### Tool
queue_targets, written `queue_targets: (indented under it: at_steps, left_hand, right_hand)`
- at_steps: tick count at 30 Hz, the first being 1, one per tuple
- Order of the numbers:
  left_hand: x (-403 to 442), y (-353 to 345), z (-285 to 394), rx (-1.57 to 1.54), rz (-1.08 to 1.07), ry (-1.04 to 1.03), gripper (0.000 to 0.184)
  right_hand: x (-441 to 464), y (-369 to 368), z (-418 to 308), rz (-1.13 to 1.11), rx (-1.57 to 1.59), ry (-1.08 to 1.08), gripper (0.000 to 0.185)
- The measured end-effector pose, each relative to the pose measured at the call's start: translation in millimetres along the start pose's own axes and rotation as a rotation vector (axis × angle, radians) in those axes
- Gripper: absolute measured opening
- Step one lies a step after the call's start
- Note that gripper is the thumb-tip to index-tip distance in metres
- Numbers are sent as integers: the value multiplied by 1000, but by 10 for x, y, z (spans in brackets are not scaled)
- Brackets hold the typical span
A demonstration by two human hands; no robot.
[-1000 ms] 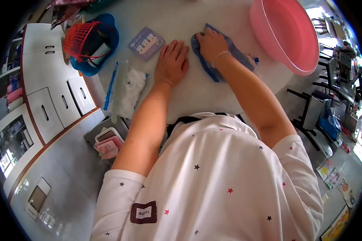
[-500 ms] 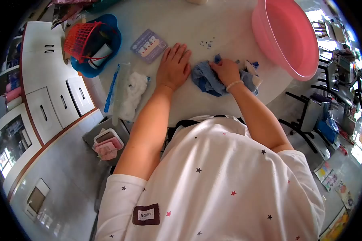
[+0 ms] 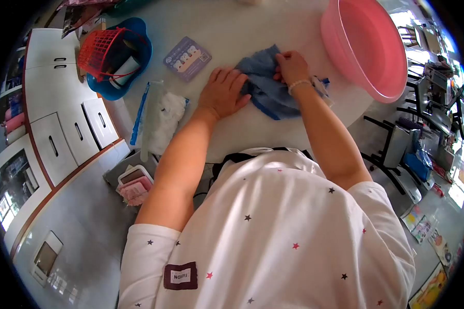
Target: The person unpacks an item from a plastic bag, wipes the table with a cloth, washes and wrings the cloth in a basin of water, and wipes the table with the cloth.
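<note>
A crumpled blue cloth [image 3: 265, 82] lies on the pale table in front of me. My right hand [image 3: 292, 68] pinches its upper right part, with a light bracelet on the wrist. At the cloth's left edge my left hand [image 3: 224, 92] rests palm down, fingers apart, its fingertips close to or touching the fabric. Just up and left of that hand is a purple card with white figures [image 3: 187, 58]. Left of the left forearm lies a clear bag of white fluffy material [image 3: 169, 118]. Small white and blue scraps [image 3: 322, 88] show beside my right wrist.
A large pink basin [image 3: 368, 49] stands at the table's right. At the upper left, a blue basin [image 3: 145, 51] holds a red basket [image 3: 95, 50]. Left of the bag is a blue-edged strip [image 3: 140, 113]. Chairs [image 3: 395, 152] stand on the floor at right.
The cloth was pressed flat under my right hand, then bunched up, and is now more spread out and farther left. My left hand has moved slightly down, toward the cloth.
</note>
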State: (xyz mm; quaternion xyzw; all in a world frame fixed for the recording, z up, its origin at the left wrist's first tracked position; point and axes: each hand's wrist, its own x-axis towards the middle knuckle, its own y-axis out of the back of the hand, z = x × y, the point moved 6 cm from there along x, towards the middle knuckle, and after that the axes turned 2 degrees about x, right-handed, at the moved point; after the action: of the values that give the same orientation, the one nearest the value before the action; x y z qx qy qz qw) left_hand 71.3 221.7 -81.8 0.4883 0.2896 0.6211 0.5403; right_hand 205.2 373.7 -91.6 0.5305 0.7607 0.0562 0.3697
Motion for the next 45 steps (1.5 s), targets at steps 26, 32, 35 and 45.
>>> queue_targets:
  at_steps: [26, 32, 35, 45]
  left_hand:
    - [82, 32, 16, 12, -67, -42, 54]
    - [73, -4, -8, -2, -43, 26, 54]
    - [86, -6, -42, 6, -31, 24, 54]
    - [93, -22, -58, -29, -20, 23, 55]
  right_hand:
    - [470, -308, 55, -121, -726, 145, 48]
    - [121, -153, -146, -280, -623, -82, 51]
    - [246, -199, -246, -118, -630, -39, 50]
    - [242, -111, -346, -88, -602, -64, 48]
